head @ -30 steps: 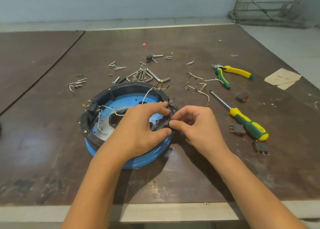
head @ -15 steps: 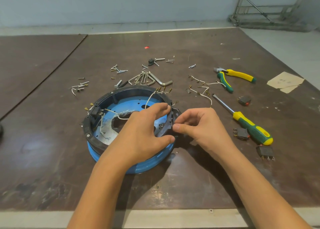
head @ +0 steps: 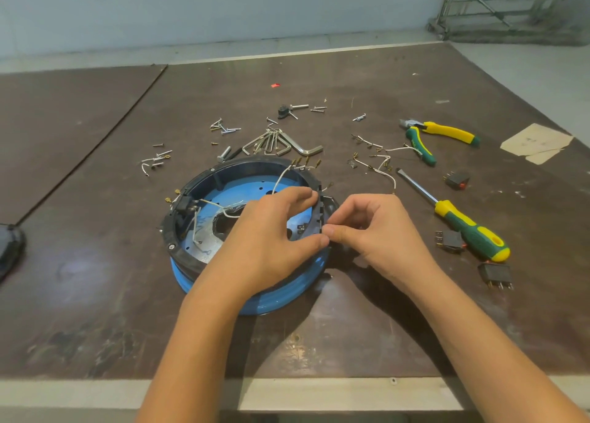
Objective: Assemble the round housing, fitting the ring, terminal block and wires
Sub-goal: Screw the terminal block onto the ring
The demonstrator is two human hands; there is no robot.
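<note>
1. Table [head: 351, 71]: dark brown board, scuffed, with a pale front edge. A seam runs down its left part.
2. Round housing [head: 281, 298]: blue, lying flat near the middle of the table, open side up. Blue floor with a dark opening shows inside.
3. Ring [head: 183, 256]: black, seated on the housing's top rim. Its near side is hidden under the left forearm.
4. Left hand [head: 271, 240]: reaches across the housing with fingers curled. Forefinger above and thumb below grip the terminal block.
5. Right hand [head: 376, 231]: just outside the rim, fingers curled. Thumb and forefinger pinch the block's outer side, and the two thumb tips touch.
6. Screwdriver [head: 469, 227]: yellow-green handle, right of the housing, blade pointing away and to the left.
7. Pliers [head: 437, 135]: same colours, beyond the screwdriver.
8. Hex keys [head: 277, 144]: a bunch just beyond the housing's far rim.
9. Terminal block [head: 319, 211]: black, notched, standing at the ring's right side between the two hands.
10. Switches [head: 495, 274]: three small black ones lying around the screwdriver.
11. Wires [head: 280, 177]: white with brass ends. One arcs from the housing floor to the far rim, more lie inside at the left, and loose ones lie between the housing and the pliers.
12. Screws [head: 223, 128]: scattered beyond the hex keys.
</note>
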